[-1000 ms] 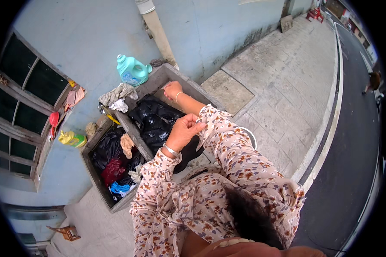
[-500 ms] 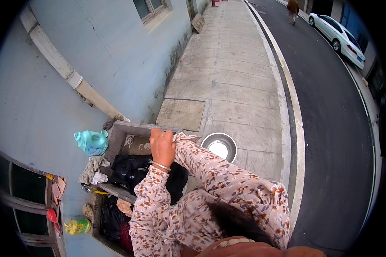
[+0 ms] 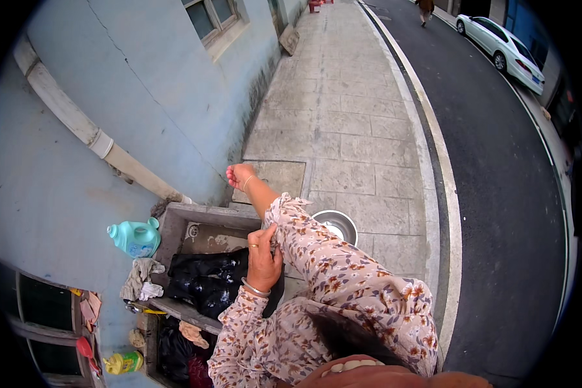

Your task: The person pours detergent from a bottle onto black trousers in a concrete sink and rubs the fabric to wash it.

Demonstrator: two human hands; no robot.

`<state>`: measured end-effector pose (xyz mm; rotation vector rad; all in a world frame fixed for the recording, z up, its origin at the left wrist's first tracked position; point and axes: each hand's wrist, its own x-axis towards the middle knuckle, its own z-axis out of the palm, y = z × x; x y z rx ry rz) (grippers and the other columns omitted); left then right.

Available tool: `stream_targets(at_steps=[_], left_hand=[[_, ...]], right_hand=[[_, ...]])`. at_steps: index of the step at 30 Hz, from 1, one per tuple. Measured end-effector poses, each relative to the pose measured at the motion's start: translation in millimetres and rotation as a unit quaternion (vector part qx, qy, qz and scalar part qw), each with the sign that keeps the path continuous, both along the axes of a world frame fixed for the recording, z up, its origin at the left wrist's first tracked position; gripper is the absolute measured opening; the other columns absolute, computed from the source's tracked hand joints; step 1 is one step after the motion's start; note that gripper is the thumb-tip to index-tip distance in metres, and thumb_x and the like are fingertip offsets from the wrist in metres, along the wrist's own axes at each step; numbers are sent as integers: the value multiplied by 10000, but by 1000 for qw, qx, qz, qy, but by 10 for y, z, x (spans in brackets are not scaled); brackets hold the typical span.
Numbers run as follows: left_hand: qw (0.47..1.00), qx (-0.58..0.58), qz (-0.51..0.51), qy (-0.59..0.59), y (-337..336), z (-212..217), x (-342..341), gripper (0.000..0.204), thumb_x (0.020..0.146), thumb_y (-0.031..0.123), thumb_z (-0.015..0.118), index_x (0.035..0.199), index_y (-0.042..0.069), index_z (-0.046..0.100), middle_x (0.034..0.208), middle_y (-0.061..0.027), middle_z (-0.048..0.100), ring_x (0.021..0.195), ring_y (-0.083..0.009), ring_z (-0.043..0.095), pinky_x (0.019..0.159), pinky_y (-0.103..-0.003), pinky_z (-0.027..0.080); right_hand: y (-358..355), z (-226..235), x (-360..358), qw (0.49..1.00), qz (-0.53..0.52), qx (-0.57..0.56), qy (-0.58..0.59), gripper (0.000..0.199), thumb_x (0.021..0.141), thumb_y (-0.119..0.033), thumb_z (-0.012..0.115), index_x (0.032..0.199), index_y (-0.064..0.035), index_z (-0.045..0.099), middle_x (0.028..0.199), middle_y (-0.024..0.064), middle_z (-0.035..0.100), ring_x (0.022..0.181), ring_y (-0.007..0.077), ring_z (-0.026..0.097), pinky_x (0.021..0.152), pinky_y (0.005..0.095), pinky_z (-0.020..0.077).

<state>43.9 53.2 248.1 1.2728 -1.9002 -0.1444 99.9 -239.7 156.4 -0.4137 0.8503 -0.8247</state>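
Observation:
My left hand (image 3: 263,260), with a ring on one finger and a bracelet at the wrist, pinches the bunched right sleeve (image 3: 323,249) of the floral blouse near the forearm. The sleeve's ruffled cuff is pushed up, baring my right forearm. Stretched out ahead, my right hand (image 3: 239,175) is curled with nothing visible in it, and a thin band circles that wrist. Below and left of my hands, a wet black garment (image 3: 204,284) with whitish suds lies in the stone wash sink (image 3: 169,229).
A teal detergent jug (image 3: 136,239) and grey rags (image 3: 139,278) rest on the sink's left edge. A lower basin (image 3: 150,346) holds dark clothes, near a yellow bottle (image 3: 124,362). A metal bowl (image 3: 348,226) stands on the pavement. A person (image 3: 425,10) and a white car (image 3: 501,45) are up the street.
My right hand has emerged from the sleeve cuff and reaches forward. My left hand has moved nearer to me, drawing the sleeve up the forearm. The distant person has walked farther off.

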Motion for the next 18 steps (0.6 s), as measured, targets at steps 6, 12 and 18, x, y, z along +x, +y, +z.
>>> stream_targets(at_steps=[6, 12, 18], left_hand=[[975, 69, 80, 197, -100, -125, -163, 538, 658, -113, 591, 1146, 6, 398, 1045, -151, 443, 954, -263, 490, 785, -325, 451], [963, 82, 82, 245, -175, -426, -140, 489, 649, -111, 609, 1070, 14, 393, 1015, -130, 456, 887, -245, 519, 757, -307, 451], [956, 79, 206, 194, -312, -350, -47, 432, 677, -104, 607, 1023, 29, 387, 818, -85, 493, 726, -169, 518, 679, -282, 432]], right_hand=[[-78, 191, 72, 1000, -1, 6, -21, 130, 874, -111, 479, 782, -86, 569, 605, -14, 543, 488, 88, 506, 441, 256, 439], [-90, 223, 103, 999, -30, 10, -16, 170, 830, -65, 438, 705, -74, 553, 591, 25, 536, 469, 113, 484, 422, 275, 402], [28, 227, 127, 998, -44, 39, -13, 192, 848, -72, 414, 736, -81, 570, 594, 12, 544, 474, 100, 489, 416, 255, 409]])
